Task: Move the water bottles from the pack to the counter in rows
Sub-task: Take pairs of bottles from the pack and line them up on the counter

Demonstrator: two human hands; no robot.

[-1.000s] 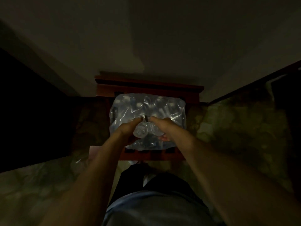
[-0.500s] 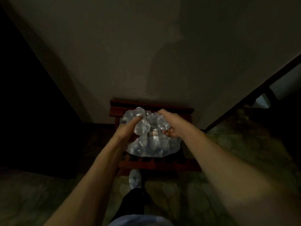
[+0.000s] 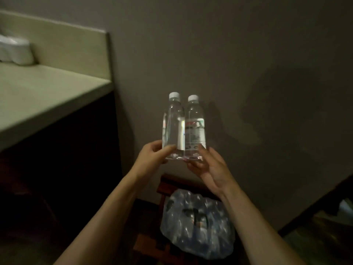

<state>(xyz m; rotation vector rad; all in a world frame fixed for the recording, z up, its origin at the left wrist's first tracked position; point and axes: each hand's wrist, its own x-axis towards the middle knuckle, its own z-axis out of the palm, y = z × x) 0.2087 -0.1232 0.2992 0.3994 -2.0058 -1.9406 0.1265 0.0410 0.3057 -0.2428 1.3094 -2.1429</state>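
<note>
Each hand grips a clear, white-capped bottle, seemingly full.

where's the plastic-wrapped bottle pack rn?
Head view, bottom centre: the clear plastic-wrapped bottle pack sits on a dark wooden rack, below both hands, right of the beige counter.

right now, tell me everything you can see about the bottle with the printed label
The labelled water bottle is clear plastic with a white screw cap, looks full of water and carries a pale printed label with a red and green band on top; the text is too blurred to read. It is held upright in the air in front of the wall, side by side against the other bottle. The right hand holds it at the base.
</note>
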